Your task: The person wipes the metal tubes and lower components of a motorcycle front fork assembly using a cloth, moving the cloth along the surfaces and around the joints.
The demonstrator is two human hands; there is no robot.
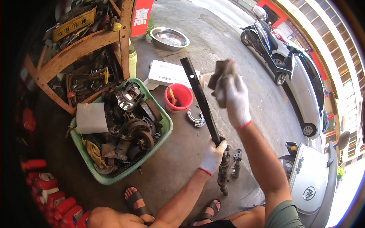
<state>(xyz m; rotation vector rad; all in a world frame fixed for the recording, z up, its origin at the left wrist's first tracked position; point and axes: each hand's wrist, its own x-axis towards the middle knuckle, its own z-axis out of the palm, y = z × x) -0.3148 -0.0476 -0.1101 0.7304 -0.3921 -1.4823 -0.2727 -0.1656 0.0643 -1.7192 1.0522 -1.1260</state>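
My left hand [213, 154], in a white knit glove with a red cuff, is closed around the lower part of a long black metal bar [200, 97]. The bar tilts up and away to the left, and a pale round hole shows near its far end. Held up to the right of the bar, my gloved right hand [236, 99] is closed on a dirty brown-grey rag [222, 78]; motion blurs both. Below my left hand is a greasy, dark metal part [223, 178], and I cannot tell whether it joins the bar. A shock absorber [237, 163] stands beside it.
A green tub [170, 127] full of used parts stands left. Near it are a red bucket [178, 98], brake shoes [196, 118], a white box [167, 72] and a steel basin [170, 38]. Red bottles [45, 181] line the lower left; scooters [266, 41] stand right.
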